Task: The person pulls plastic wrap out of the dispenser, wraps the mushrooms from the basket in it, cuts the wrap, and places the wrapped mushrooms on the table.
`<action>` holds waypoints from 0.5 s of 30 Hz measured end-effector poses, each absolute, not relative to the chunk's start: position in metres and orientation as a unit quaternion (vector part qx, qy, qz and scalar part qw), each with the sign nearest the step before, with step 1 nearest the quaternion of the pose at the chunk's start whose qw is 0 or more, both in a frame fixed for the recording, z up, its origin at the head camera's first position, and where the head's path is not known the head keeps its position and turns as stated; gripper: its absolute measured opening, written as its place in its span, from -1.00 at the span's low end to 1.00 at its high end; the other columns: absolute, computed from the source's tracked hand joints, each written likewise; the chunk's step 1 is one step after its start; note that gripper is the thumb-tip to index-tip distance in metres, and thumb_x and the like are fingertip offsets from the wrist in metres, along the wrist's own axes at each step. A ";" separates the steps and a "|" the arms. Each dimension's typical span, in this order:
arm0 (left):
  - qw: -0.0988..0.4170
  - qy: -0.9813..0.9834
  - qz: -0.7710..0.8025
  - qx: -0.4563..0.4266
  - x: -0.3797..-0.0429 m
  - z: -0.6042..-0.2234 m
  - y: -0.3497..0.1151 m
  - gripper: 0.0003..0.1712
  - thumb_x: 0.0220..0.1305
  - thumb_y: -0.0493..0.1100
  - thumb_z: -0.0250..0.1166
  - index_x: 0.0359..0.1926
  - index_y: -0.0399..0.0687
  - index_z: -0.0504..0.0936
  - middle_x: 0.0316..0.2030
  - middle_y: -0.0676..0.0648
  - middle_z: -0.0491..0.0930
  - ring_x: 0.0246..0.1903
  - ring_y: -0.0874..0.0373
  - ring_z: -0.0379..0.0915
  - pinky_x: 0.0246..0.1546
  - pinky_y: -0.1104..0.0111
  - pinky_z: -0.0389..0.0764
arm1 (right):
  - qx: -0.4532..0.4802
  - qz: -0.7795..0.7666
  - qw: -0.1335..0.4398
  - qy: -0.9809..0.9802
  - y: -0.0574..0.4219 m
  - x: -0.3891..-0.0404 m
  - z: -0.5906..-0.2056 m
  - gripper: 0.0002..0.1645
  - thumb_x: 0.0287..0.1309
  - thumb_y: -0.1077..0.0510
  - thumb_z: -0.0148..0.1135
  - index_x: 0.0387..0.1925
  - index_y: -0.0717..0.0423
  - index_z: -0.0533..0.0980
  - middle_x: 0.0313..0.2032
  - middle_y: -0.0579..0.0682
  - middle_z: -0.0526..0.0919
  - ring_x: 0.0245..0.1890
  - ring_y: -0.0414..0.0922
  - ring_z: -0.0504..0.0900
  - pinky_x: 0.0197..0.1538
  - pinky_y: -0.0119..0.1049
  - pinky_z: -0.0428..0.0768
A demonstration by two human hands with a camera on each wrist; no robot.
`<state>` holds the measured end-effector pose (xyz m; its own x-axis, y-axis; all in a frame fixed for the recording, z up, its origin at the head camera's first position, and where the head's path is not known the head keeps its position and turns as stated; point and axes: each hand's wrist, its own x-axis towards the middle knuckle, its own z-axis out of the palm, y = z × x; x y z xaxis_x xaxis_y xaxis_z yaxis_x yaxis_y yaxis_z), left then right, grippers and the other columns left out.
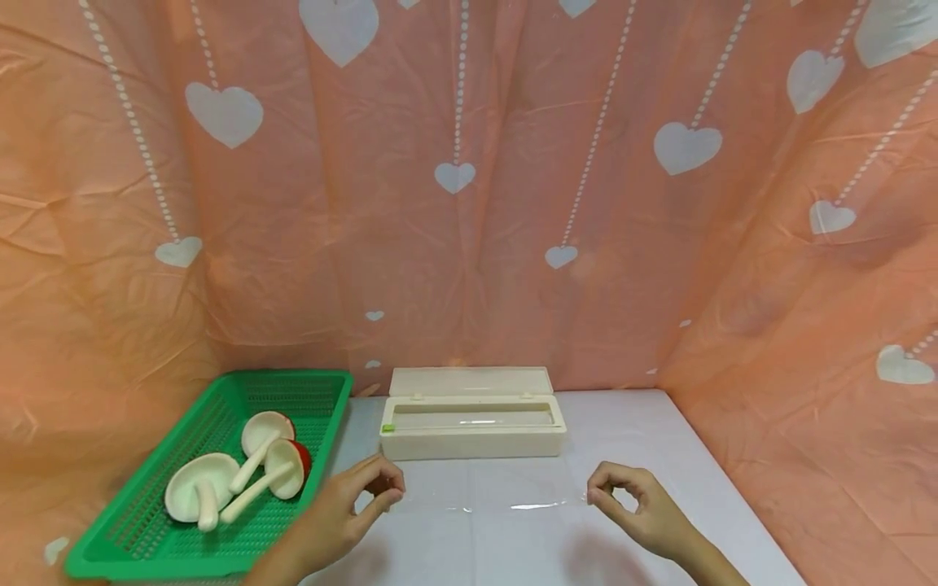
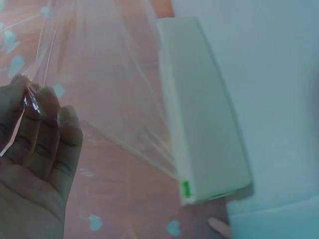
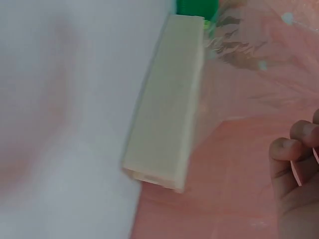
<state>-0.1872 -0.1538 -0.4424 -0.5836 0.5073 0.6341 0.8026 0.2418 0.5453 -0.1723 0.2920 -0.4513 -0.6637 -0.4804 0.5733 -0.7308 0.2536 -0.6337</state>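
A sheet of clear plastic wrap (image 2: 107, 64) stretches from a long cream wrap dispenser box (image 1: 472, 443), its lid raised at the back. My left hand (image 1: 352, 505) pinches one corner of the film between thumb and fingertips; the left wrist view shows the crumpled film at that hand's (image 2: 40, 149) fingertips. On the other side, my right hand (image 1: 645, 509) pinches the opposite corner. The film's front edge hangs between both hands above the table. In the right wrist view the right hand (image 3: 296, 174) is only partly in frame, beyond the box (image 3: 164, 99).
Left of the box stands a green plastic basket (image 1: 337, 431) holding a few red-and-white ladles (image 1: 205, 488). A white cloth covers the table (image 1: 703, 488). Pink heart-patterned curtains (image 1: 513, 285) rise behind and at both sides.
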 end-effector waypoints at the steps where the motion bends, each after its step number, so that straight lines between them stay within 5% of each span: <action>1: 0.159 -0.769 -0.446 -0.430 -0.187 -0.446 -0.154 -0.62 0.41 -0.45 0.36 -0.05 0.18 0.57 -0.24 0.14 0.61 -0.31 0.33 0.56 -0.26 0.43 0.65 | 0.388 0.475 0.129 -0.779 0.292 -0.172 -0.455 -0.53 0.31 0.56 0.22 -0.24 -0.13 0.61 -0.39 -0.15 0.65 -0.40 -0.18 0.58 -0.24 -0.29 0.60; 15: 0.088 -0.779 -0.423 -0.455 -0.193 -0.489 -0.158 -0.81 0.54 -0.34 0.29 -0.07 0.08 0.57 -0.21 0.13 0.61 -0.25 0.39 0.47 -0.24 0.47 0.59 | 0.381 0.483 0.060 -0.786 0.288 -0.181 -0.499 -0.69 0.46 0.47 0.16 -0.29 0.04 0.65 -0.41 0.05 0.69 -0.41 -0.20 0.61 -0.34 -0.34 0.59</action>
